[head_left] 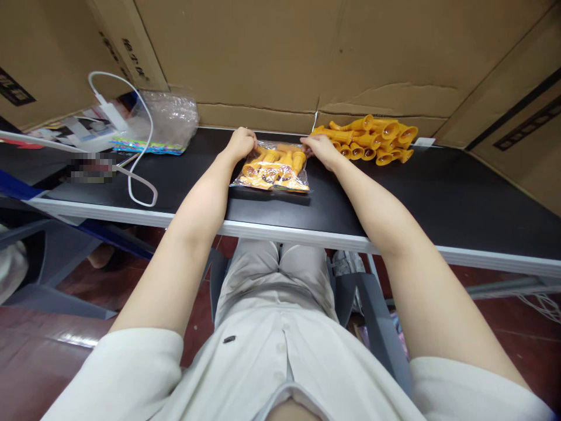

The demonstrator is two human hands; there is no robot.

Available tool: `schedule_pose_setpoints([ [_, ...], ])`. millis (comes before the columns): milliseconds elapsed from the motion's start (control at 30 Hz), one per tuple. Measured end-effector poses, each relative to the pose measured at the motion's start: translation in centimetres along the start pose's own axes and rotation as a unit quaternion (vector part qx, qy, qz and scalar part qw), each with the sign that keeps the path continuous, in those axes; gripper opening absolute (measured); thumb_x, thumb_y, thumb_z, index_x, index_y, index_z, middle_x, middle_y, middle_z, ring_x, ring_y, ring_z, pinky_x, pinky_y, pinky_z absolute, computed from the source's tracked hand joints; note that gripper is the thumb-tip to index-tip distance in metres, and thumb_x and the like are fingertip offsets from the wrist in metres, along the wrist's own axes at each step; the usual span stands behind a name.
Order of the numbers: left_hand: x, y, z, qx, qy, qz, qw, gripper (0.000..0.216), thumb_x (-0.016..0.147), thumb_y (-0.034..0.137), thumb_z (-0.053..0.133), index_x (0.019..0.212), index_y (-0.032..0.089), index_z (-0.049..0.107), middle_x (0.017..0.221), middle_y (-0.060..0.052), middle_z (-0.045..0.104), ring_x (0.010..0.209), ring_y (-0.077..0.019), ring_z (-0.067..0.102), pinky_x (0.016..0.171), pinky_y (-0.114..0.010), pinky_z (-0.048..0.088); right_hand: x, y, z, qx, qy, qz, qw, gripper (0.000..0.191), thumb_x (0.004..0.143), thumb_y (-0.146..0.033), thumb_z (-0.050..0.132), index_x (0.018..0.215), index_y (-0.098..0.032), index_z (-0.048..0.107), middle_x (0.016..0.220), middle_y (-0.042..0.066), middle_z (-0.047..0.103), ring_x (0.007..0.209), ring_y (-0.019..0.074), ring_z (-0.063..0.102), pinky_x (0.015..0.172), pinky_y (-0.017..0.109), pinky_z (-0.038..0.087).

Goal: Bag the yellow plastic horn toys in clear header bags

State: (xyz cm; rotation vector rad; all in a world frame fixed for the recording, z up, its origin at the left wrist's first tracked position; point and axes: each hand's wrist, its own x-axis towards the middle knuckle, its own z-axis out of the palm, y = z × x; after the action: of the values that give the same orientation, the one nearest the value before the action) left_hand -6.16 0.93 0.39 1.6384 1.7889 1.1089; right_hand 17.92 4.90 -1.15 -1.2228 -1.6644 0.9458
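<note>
Clear bag (pixel 272 168) of yellow horns (pixel 298 162) at 12 o'clock, counter (pixel 438 199) beneath. Left hand (pixel 243 144) pinching its 10 o'clock corner, right hand (pixel 322 151) its 2 o'clock. Loose horn pile (pixel 372 139) at 1, plastic sleeves (pixel 169 120) at 11.

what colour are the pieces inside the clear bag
Yellow-orange; the pieces show best in the head view.

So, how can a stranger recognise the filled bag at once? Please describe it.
Find the black table, then look between the left hand and the right hand. The clear bag there holds yellow horn-shaped pieces, unlike the loose pile to its right.
</note>
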Motion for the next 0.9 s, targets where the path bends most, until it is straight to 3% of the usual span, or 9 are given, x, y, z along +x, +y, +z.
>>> schedule_pose_setpoints([
  [100, 0.3, -0.3, 0.1, -0.031, -0.001, -0.011, 0.999, 0.027, 0.087, 0.007, 0.050, 0.067, 0.018, 0.063, 0.057, -0.003, 0.053, 0.079, -0.0247, 0.071, 0.086, -0.034, 0.058, 0.0, 0.4, -0.3, -0.031, -0.004, -0.012, 0.999, 0.037, 0.081, -0.019, 0.090, 0.067, -0.020, 0.056, 0.066, -0.002, 0.054, 0.069, 0.0133, 0.050, 0.088, 0.031, 0.057],
  [200, 0.7, -0.6, 0.2, -0.044, 0.003, -0.012, 0.999, 0.016, 0.085, 0.011, 0.058, 0.074, 0.019, 0.066, 0.057, -0.003, 0.053, 0.080, -0.0268, 0.072, 0.089, -0.037, 0.060, 0.0, 0.5, -0.4, -0.035, -0.010, -0.015, 0.999, 0.042, 0.073, -0.024, 0.099, 0.068, -0.020, 0.057, 0.066, -0.004, 0.054, 0.070, 0.0130, 0.051, 0.085, 0.030, 0.058],
  [333, 0.9, -0.9, 0.2, -0.038, -0.001, -0.021, 0.999, 0.019, 0.075, 0.004, 0.067, 0.076, 0.022, 0.062, 0.057, -0.002, 0.054, 0.078, -0.0281, 0.073, 0.090, -0.040, 0.061, -0.5, -0.3, -0.4, -0.014, -0.021, 0.001, 1.000, 0.036, 0.079, -0.014, 0.094, 0.070, -0.019, 0.060, 0.065, -0.005, 0.058, 0.067, 0.0105, 0.053, 0.080, 0.026, 0.058],
  [533, 0.7, -0.7, 0.1, -0.090, 0.026, -0.076, 0.993, 0.036, 0.077, -0.002, 0.071, 0.099, 0.023, 0.058, 0.060, 0.003, 0.054, 0.082, -0.0290, 0.076, 0.089, -0.042, 0.059, -1.7, -1.8, -0.8, 0.048, -0.024, 0.049, 0.997, 0.027, 0.079, 0.006, 0.078, 0.083, -0.017, 0.065, 0.067, -0.005, 0.062, 0.067, 0.0103, 0.061, 0.078, 0.023, 0.059],
  [633, 0.5, -0.5, -0.2, -0.104, -0.007, -0.098, 0.990, 0.033, 0.080, -0.002, 0.073, 0.095, 0.022, 0.058, 0.061, 0.002, 0.057, 0.079, -0.0258, 0.075, 0.086, -0.038, 0.058, -1.7, -1.8, -1.0, 0.063, -0.031, 0.062, 0.996, 0.029, 0.077, 0.010, 0.078, 0.086, -0.016, 0.067, 0.069, -0.003, 0.064, 0.068, 0.0115, 0.064, 0.080, 0.024, 0.060],
  [733, 0.2, -0.2, -0.4, -0.110, -0.028, -0.090, 0.989, 0.028, 0.084, -0.002, 0.070, 0.089, 0.022, 0.057, 0.061, 0.003, 0.058, 0.069, -0.0194, 0.069, 0.082, -0.033, 0.057, -1.6, -1.8, -1.2, 0.070, -0.039, 0.069, 0.994, 0.031, 0.075, 0.011, 0.081, 0.085, -0.015, 0.068, 0.072, -0.001, 0.067, 0.069, 0.0121, 0.066, 0.081, 0.026, 0.062],
  [900, 0.0, 0.2, -0.2, -0.130, -0.002, -0.056, 0.990, 0.021, 0.087, 0.001, 0.066, 0.096, 0.020, 0.062, 0.062, 0.004, 0.058, 0.065, -0.0172, 0.066, 0.079, -0.032, 0.057, -1.9, -2.3, -1.6, 0.073, -0.062, 0.081, 0.992, 0.026, 0.079, 0.009, 0.082, 0.082, -0.014, 0.071, 0.077, 0.003, 0.071, 0.069, 0.0118, 0.066, 0.078, 0.027, 0.064],
])
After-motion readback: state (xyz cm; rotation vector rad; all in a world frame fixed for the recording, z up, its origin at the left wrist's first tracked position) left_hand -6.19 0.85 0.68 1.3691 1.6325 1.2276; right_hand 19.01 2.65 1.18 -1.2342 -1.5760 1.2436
